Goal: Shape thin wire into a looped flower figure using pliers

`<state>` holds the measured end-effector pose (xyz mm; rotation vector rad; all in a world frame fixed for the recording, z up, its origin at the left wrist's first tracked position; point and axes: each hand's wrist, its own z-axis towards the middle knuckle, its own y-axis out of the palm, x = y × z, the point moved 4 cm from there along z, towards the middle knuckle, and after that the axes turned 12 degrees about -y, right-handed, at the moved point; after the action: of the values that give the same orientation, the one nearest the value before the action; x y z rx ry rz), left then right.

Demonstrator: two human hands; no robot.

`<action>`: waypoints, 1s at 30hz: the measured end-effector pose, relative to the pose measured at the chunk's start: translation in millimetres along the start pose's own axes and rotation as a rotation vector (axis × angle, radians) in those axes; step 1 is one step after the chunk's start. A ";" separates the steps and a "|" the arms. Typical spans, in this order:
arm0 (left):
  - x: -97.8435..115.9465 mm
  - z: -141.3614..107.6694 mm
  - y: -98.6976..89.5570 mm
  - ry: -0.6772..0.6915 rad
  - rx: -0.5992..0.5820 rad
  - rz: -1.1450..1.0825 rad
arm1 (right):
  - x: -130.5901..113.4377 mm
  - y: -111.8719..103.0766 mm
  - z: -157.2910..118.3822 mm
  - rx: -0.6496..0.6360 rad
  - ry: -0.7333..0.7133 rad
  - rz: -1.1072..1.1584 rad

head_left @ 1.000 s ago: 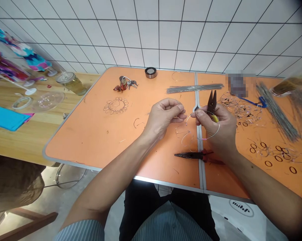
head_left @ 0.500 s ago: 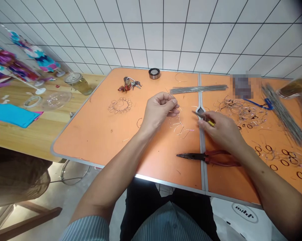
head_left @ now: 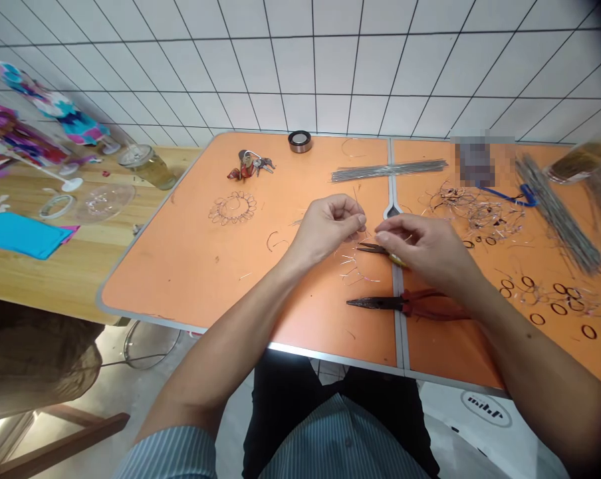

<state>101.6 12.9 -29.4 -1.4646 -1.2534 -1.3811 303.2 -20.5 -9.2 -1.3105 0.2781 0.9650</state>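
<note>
Small yellow-handled pliers [head_left: 374, 249] lie just below the right grip [head_left: 425, 247], tips pointing left, their long axis running across and sloping slightly down to the right; whether the right grip has hold of them I cannot tell, its thumb and forefinger being nearly together. The left grip [head_left: 326, 229] is pinched tight on a thin beaded wire [head_left: 361, 273], which curves down below its fingertips and bends off to the right. Half a second ago the pliers slanted upward at the right fingertips; now they sit lower and farther left, and the two grips have drawn closer together. The orange surface [head_left: 181, 273] also bears red-handled pliers [head_left: 425, 304] on the near side of the right grip, tips leftward, and a looped wire ring [head_left: 221, 212] left of the left grip. Beyond both grips are a bundle of straight wires [head_left: 387, 170], keys [head_left: 254, 164] and a roll of tape [head_left: 299, 141], with a white tiled wall [head_left: 330, 66] behind.
</note>
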 end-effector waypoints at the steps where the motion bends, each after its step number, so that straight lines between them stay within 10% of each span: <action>1: -1.6 -0.2 2.3 0.004 -0.014 0.007 | -3.6 4.0 -0.2 -0.013 0.007 0.019; 14: -19.4 1.0 12.4 -0.079 -0.185 0.026 | 3.0 9.6 1.2 0.240 0.130 0.342; 30: -13.2 -10.6 24.4 -0.146 -0.276 0.339 | 6.2 9.0 5.9 0.204 0.066 0.352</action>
<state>123.3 -5.1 -38.5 -1.8979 -0.8691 -1.2684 298.4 -13.0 -17.8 -1.1269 0.6573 1.1558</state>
